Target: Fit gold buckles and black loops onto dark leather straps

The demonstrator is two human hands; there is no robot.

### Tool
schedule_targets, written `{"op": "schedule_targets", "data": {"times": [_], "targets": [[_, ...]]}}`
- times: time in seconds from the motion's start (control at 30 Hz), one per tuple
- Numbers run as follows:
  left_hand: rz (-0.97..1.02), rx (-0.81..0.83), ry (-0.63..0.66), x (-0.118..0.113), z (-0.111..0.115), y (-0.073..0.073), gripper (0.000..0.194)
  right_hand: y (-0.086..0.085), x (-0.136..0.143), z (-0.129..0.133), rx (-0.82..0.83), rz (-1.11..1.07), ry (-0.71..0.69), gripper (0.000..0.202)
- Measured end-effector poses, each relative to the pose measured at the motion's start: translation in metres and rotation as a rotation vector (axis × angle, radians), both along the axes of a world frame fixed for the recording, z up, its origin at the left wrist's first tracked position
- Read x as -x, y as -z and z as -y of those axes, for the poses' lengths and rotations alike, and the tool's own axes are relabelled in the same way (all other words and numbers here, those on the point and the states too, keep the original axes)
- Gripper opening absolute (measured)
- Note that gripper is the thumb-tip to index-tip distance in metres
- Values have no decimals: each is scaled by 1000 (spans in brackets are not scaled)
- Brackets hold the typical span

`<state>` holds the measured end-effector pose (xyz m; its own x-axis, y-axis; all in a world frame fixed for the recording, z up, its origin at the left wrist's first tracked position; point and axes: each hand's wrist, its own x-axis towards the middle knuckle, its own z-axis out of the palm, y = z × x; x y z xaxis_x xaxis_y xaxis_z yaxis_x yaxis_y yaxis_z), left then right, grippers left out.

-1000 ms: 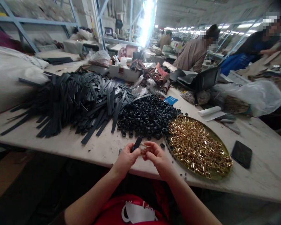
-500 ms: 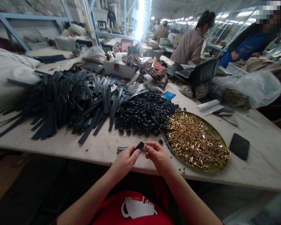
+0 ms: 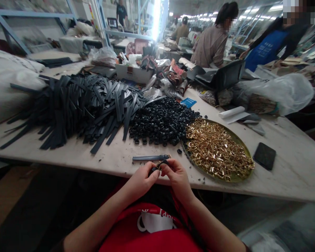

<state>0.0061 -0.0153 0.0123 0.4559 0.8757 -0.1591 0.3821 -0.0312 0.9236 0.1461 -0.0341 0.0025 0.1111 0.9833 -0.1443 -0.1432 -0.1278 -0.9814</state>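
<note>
left hand (image 3: 141,179): fingertips pinched on a small black strap piece (image 3: 159,166), at the table (image 3: 94,159) edge
right hand (image 3: 176,176): pinching the same piece; maybe a gold buckle too, hard to tell
nearby: finished strap (image 3: 149,158) just beyond, tray (image 3: 248,154) of gold buckles at right

A short black strap piece (image 3: 159,165) is pinched between the fingers (image 3: 152,174) of the left hand (image 3: 141,180) and those of the right hand (image 3: 175,176). It is dark, narrow and slightly curved, and a small glint of gold metal shows at its middle, too small to make out in detail. Most of it is hidden by the fingertips, so only its top edge shows, running roughly level from one hand to the other. It is held just above the near edge of the bench (image 3: 112,164). Just beyond the fingers a finished strap (image 3: 150,158) lies flat on the bench, long, thin and dark, with a small gold fitting at its right end.
</note>
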Motion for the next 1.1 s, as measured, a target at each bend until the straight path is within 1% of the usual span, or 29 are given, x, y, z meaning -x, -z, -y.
{"op": "schedule_targets", "data": {"times": [0.1,0.2,0.33,0.43,0.53,0.6,0.73,0.8,0.87,0.97,1.03,1.07,1.1], "targets": [[17,38,-13,1,3,1,24,1,0,3,1,49,-36,18],[28,69,-30,4,6,6,24,1,0,5,10,93,-66,19],[62,167,-10,4,6,11,25,2,-3,1,94,-45,-72,22],[111,279,-21,3,4,13,26,5,-5,-4,149,-123,-96,24],[156,360,-43,1,1,15,28,9,-7,-8,244,-226,-118,27],[166,373,-63,1,-1,18,28,11,-7,-9,284,-259,-134,28],[136,299,-88,2,-4,23,24,11,-7,-10,304,-229,-227,28],[110,263,-69,3,-6,23,22,10,-7,-12,281,-190,-242,27],[94,266,-49,3,-9,22,21,11,-6,-14,251,-130,-237,25],[100,353,-42,4,-14,25,22,13,-6,-16,198,7,-235,22],[115,423,-37,4,-17,28,22,15,-5,-14,58,195,-201,16],[115,418,-36,4,-17,28,21,16,-5,-13,-37,297,-189,13],[98,376,-37,3,-17,28,19,17,-4,-12,-129,386,-183,10]]}}
